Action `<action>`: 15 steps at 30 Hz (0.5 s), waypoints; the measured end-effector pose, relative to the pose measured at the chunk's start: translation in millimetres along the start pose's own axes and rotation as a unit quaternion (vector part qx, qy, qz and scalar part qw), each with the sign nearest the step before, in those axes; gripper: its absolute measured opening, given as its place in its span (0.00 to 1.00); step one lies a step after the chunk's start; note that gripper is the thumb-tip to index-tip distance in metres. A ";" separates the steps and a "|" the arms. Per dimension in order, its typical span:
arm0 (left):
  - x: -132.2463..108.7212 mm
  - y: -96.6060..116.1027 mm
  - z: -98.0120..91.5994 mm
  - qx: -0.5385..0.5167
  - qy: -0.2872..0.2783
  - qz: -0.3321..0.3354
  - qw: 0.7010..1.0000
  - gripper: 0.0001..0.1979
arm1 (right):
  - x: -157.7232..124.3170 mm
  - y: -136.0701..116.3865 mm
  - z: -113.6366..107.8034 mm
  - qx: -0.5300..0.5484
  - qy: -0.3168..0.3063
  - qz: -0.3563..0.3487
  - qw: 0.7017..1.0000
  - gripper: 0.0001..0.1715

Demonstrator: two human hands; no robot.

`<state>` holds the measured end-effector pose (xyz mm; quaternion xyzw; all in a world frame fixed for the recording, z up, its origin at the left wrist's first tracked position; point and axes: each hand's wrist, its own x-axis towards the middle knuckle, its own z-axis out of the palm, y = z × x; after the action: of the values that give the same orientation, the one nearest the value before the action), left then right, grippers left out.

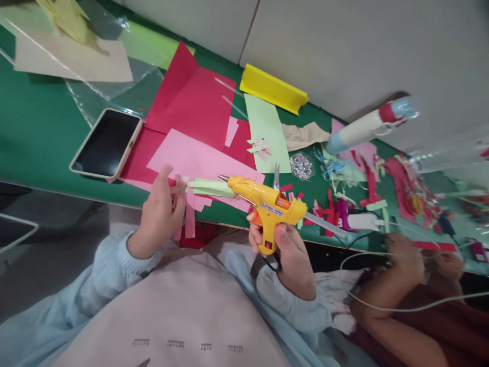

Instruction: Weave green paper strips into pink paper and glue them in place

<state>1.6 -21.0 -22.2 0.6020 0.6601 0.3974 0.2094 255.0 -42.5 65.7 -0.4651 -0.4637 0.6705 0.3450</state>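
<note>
My right hand (pixel 284 250) is wrapped round the handle of a yellow hot glue gun (pixel 267 204), whose metal nozzle points left. The nozzle tip is close to a bundle of light green paper strips (pixel 208 187). My left hand (pixel 162 214) pinches the left end of that bundle, together with some pink paper strips (pixel 190 216) that hang down past the table edge. Both hands hover just in front of the green table (pixel 34 142). A clear glue stick pokes out of the back of the gun.
Red and pink paper sheets (pixel 191 112), a phone in a pale case (pixel 107 144), small scissors (pixel 276 177), a yellow folded piece (pixel 273 90), a bottle (pixel 369 126) and paper scraps cover the table. Another person's arms (pixel 405 285) rest at the right, beside a white cable.
</note>
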 end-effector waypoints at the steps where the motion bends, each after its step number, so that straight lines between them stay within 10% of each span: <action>1: 0.2 -1.8 -0.1 0.028 -0.001 0.016 0.999 0.28 | -0.1 0.4 -0.2 -0.002 0.000 0.001 1.000 0.31; 15: -3.1 1.0 7.7 0.185 -0.054 0.151 0.970 0.24 | 0.7 16.4 -3.1 0.039 -0.022 -0.023 0.999 0.26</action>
<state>8.6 -22.0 -26.6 0.7434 0.6114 0.2626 0.0673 257.2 -46.3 49.6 -0.4253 -0.4553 0.6903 0.3678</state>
